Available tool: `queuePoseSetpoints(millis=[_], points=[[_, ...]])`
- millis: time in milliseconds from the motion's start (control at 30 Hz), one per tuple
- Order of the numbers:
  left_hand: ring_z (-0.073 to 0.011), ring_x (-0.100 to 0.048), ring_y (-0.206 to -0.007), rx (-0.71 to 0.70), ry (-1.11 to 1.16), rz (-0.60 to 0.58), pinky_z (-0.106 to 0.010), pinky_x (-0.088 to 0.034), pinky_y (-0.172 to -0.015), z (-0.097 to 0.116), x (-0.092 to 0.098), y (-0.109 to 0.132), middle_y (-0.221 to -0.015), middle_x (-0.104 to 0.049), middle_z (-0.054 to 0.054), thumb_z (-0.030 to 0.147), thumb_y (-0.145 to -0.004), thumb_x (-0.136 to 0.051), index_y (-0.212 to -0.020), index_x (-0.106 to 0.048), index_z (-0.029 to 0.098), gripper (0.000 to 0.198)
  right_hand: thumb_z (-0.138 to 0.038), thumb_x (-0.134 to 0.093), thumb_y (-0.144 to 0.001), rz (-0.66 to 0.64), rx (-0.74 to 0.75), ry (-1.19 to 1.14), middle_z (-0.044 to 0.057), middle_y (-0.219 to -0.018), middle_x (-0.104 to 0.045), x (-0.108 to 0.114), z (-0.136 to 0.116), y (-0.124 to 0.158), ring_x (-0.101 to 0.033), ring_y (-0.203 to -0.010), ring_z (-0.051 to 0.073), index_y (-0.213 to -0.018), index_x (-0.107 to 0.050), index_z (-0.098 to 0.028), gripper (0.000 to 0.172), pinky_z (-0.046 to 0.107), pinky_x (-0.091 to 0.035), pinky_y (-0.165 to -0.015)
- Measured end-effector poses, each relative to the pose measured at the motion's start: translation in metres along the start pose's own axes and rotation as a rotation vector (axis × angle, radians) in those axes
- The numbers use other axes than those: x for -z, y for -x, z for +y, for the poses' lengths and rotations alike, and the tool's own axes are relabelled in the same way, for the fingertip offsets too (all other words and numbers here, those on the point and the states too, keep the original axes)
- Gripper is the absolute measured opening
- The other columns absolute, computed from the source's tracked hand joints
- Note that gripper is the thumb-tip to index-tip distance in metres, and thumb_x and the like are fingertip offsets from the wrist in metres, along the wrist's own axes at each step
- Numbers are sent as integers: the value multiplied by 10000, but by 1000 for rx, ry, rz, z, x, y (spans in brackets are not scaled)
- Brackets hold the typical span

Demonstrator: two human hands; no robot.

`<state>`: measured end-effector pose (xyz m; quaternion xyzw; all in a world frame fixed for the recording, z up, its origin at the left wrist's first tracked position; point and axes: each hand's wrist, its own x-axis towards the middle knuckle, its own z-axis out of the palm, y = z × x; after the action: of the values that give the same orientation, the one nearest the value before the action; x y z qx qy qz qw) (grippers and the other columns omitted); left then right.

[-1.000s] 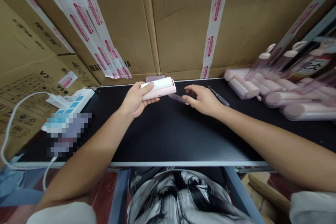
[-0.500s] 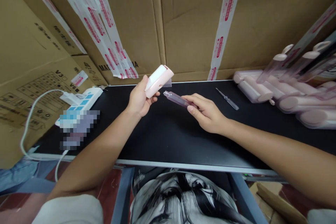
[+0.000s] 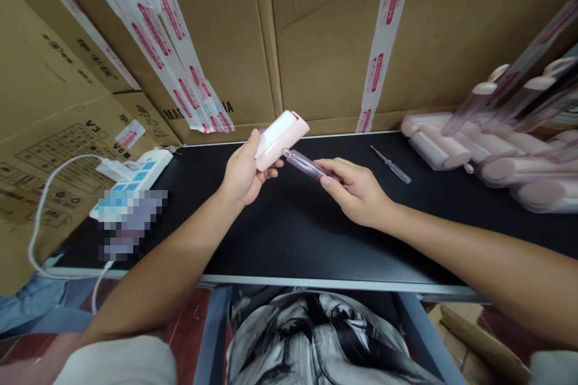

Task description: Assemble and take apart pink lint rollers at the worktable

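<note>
My left hand point(image 3: 244, 169) is closed around one end of a lint roller head point(image 3: 289, 141), a white roll in a pale pink cover, held above the black table. In my right hand point(image 3: 359, 191) is a translucent pink handle point(image 3: 303, 165), gripped near its far end and pointing up to the left. Its narrow tip meets the side of the pink cover; how deep it sits there I cannot tell. My fingers hide the lower end of the head and the rear of the handle.
A small screwdriver point(image 3: 391, 165) lies right of my right hand. Several pink lint roller parts point(image 3: 501, 177) are piled at the right. On the left are a power strip point(image 3: 149, 175) with a white cable and a blurred-out item point(image 3: 133, 222). Cardboard boxes point(image 3: 316, 42) wall the back.
The handle's tip, apart from the lint roller head before, now touches its cover. My left hand has brought the head slightly right. Both hands keep their hold.
</note>
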<state>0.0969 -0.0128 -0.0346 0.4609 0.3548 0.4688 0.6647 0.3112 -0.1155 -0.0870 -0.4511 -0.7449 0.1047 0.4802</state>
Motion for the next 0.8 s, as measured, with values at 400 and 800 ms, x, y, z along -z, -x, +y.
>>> queuePoseSetpoints(millis=[400,800], points=[[-93,-579,-437,-209,-127,-5,-177,-354,-314,-16,-1,5,-638,-628,29,626,-806,-795,-952,-605,169,517,-240,-492,-1046,-18,68,231,42,-874,-599,-4,-1,4,-584,-737,177,-1524,-543,-188,483,335,-540,-763],[-70,-475,-360,-325,-171,42,-162,-236,-294,-18,-11,17,-568,-561,64,681,-855,-711,-967,-577,203,510,-234,-443,-1065,-71,70,346,42,-858,-559,-3,-4,5,-554,-686,187,-1592,-468,-161,533,326,-501,-708]])
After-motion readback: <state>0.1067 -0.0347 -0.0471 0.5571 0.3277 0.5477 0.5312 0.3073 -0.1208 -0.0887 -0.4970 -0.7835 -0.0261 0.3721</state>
